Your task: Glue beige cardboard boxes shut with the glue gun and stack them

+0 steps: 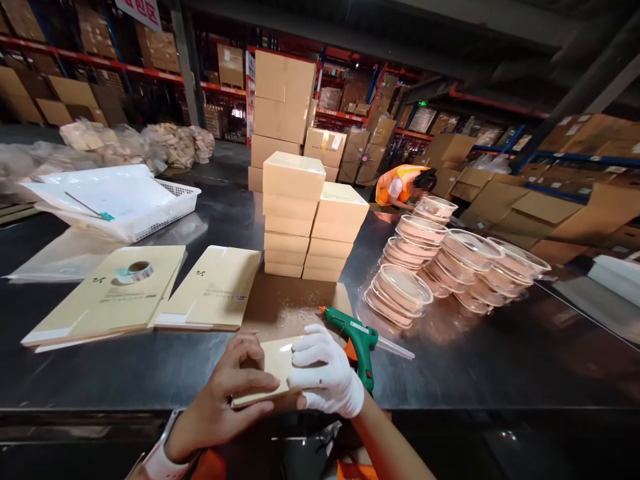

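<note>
Left grip (235,380) and gloved right grip (325,373) pinch a carton (277,360) near the front edge of the bench (150,377). Bench surface stretches leftward; a glue gun (353,328) crowds the right.

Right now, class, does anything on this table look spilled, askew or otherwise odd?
Yes. Pale, wispy scraps litter the brown cardboard beside the orange tip of the green glue gun, which looks untidy. Also, the right hand wears a white glove while the left hand is ungloved, an odd mismatch.
</note>
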The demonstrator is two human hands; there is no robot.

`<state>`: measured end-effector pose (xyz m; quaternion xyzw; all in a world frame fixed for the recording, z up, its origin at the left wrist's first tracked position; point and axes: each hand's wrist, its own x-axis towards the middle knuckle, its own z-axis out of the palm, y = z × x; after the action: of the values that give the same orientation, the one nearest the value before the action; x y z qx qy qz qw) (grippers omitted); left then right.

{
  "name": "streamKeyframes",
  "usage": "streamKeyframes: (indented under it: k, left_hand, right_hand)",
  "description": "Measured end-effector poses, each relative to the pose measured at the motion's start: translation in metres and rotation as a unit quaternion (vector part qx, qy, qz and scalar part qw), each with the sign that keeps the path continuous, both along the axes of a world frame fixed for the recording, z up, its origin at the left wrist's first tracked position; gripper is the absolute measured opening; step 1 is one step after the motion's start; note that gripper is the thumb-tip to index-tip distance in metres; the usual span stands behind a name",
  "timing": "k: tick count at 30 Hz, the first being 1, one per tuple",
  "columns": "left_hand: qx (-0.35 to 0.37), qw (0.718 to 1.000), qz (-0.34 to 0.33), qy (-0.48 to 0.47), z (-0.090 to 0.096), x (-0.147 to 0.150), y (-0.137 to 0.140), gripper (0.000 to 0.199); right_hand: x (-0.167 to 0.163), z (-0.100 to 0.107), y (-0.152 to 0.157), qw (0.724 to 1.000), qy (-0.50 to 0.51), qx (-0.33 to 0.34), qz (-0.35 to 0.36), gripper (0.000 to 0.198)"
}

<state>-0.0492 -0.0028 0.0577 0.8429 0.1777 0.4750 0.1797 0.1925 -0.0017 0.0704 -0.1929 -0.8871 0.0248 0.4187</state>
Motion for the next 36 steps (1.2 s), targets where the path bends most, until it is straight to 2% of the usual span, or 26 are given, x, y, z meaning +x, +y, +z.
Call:
streamKeyframes:
  k: [3, 6, 12, 15, 18, 20, 22, 24, 26, 28, 31, 36]
  left_hand:
    - [0.003, 0.999, 0.009, -0.036, 0.002, 0.003, -0.006, 0.011]
    - [0.008, 0.998, 0.022, -0.051, -0.001, 0.005, -0.011, 0.012]
    - [-0.023, 0.996, 0.062, -0.061, -0.001, 0.009, -0.019, 0.020]
    - [-0.014, 0.994, 0.074, -0.084, -0.002, 0.011, -0.020, 0.022]
    - [-0.017, 0.996, 0.067, -0.048, -0.004, 0.008, -0.021, 0.025]
    - [-0.018, 0.998, 0.060, -0.022, -0.005, 0.005, -0.021, 0.021]
    - [-0.008, 0.998, 0.056, -0.018, -0.005, 0.003, -0.020, 0.015]
    - [0.005, 0.998, 0.060, -0.020, -0.004, 0.003, -0.019, 0.015]
    - [0.012, 0.998, 0.065, -0.022, -0.004, 0.004, -0.019, 0.021]
    - [0.015, 0.997, 0.067, -0.020, -0.004, 0.005, -0.018, 0.025]
    - [0.018, 0.996, 0.079, -0.021, -0.004, 0.007, -0.019, 0.027]
    - [0.029, 0.994, 0.102, -0.023, -0.005, 0.009, -0.021, 0.026]
  right_hand:
    - [-0.002, 0.005, -0.001, 0.999, 0.033, 0.027, 0.028, 0.035]
    - [-0.002, 0.006, -0.002, 0.999, 0.021, 0.032, 0.033, 0.032]
    - [0.002, 0.009, -0.001, 0.998, -0.030, -0.014, 0.053, 0.032]
    - [0.003, 0.011, 0.003, 0.997, 0.003, -0.022, 0.078, 0.035]
    - [0.004, 0.007, 0.003, 0.996, 0.025, -0.032, 0.079, 0.041]
    - [0.006, 0.001, 0.000, 0.992, 0.026, -0.076, 0.095, 0.050]
    - [0.009, -0.005, -0.004, 0.980, 0.068, -0.156, 0.099, 0.063]
    - [0.013, -0.010, -0.007, 0.960, 0.157, -0.221, 0.070, 0.069]
    - [0.016, -0.011, -0.007, 0.943, 0.226, -0.240, 0.048, 0.069]
    - [0.017, -0.006, -0.006, 0.942, 0.202, -0.260, 0.061, 0.067]
    - [0.016, 0.005, -0.005, 0.943, 0.109, -0.307, 0.068, 0.064]
    - [0.015, 0.014, -0.010, 0.924, 0.086, -0.372, 0.037, 0.056]
